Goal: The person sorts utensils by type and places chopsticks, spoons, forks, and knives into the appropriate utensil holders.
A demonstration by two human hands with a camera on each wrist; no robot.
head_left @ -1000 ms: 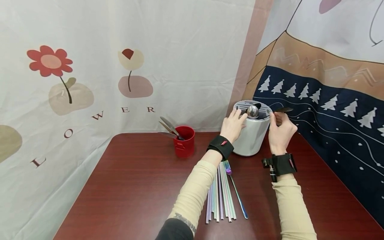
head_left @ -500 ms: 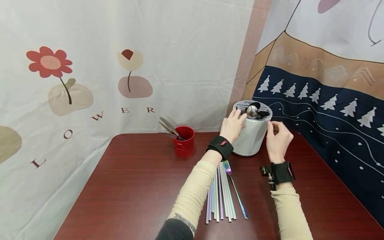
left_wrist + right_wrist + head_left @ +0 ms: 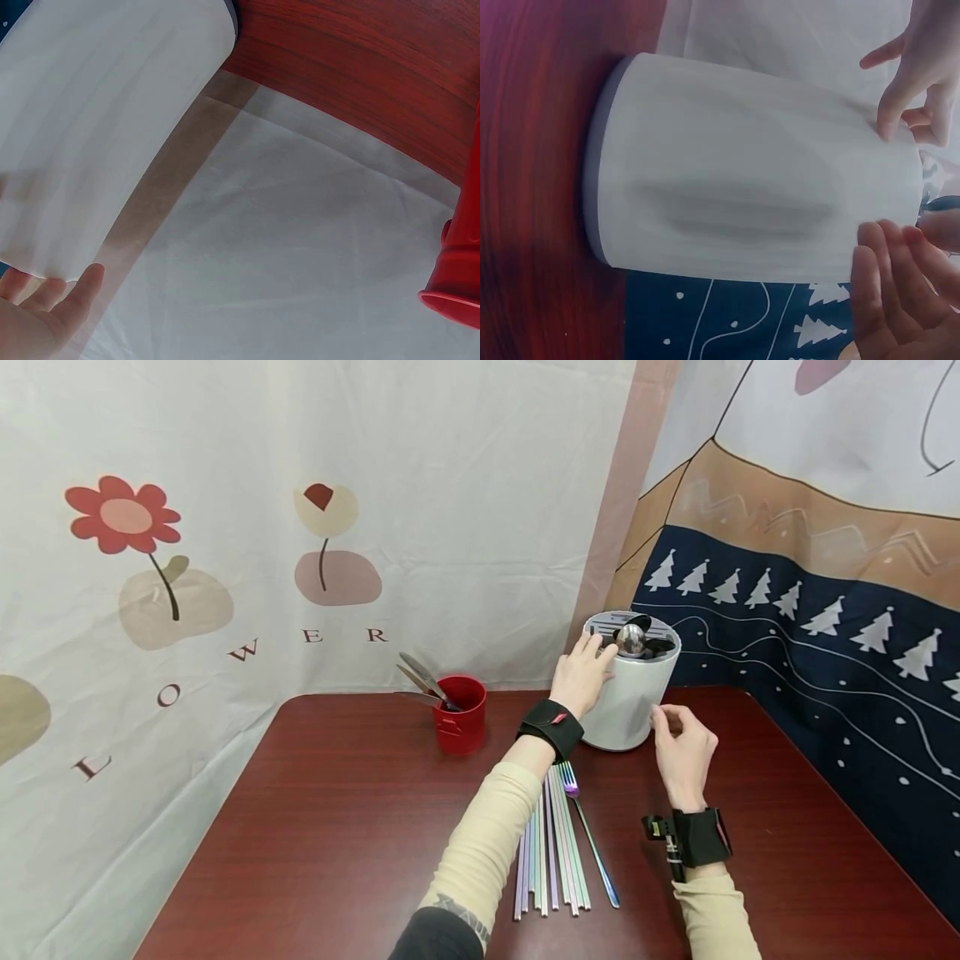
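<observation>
Canister (image 3: 630, 710), white and upright, stands right of centre in the head view, with a shiny round utensil head (image 3: 632, 640) and black utensil heads (image 3: 659, 647) at its mouth. Left hand (image 3: 578, 681) grips its rim at the upper left — some fingers hooked over the edge, another on the outer wall. Right hand (image 3: 685, 750) is beside the canister's lower right, loosely curled and holding nothing; whether it touches the wall I cannot tell. Below the canister, towards bottom centre, chopsticks (image 3: 553, 852) lie on the table (image 3: 360, 785) — a fork (image 3: 592, 842) just right of them. Red cup (image 3: 461, 727) stands well left.
</observation>
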